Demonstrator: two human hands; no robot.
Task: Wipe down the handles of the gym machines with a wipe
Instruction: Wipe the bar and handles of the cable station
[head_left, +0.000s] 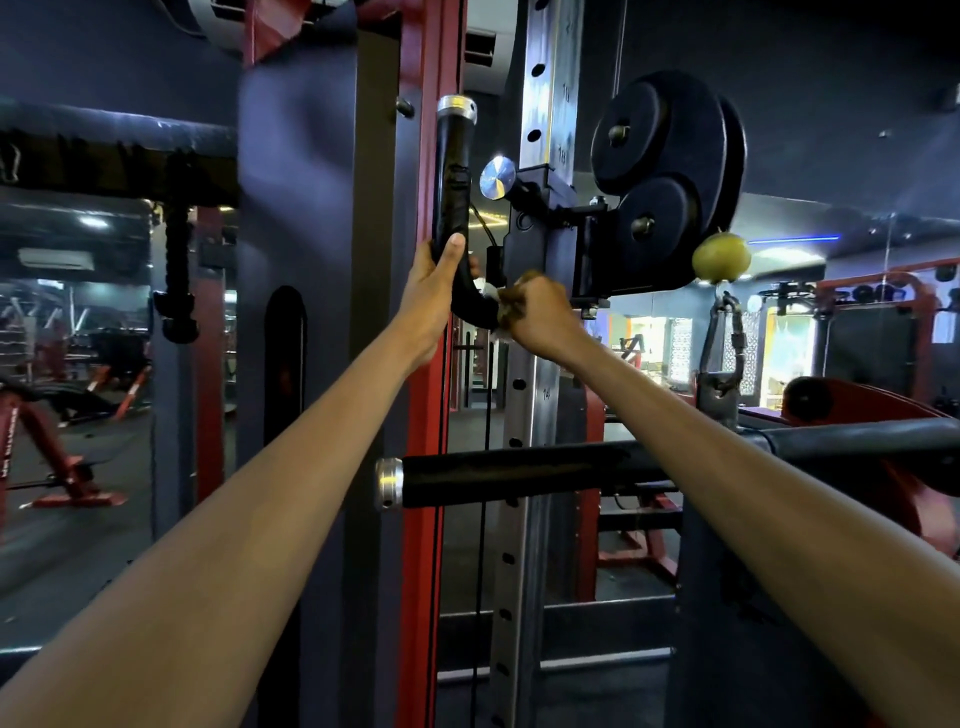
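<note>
One curved black handle stands upright before me, its long axis vertical. My left hand grips its shaft; my right hand, just beside and lower, pinches the white wipe against the bottom bend. Black pulleys hang right, on the holed steel post.

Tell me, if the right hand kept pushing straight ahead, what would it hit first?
Probably the lower bend of the black curved handle: the right hand already presses a white wipe against it. Depth is hard to judge.
</note>
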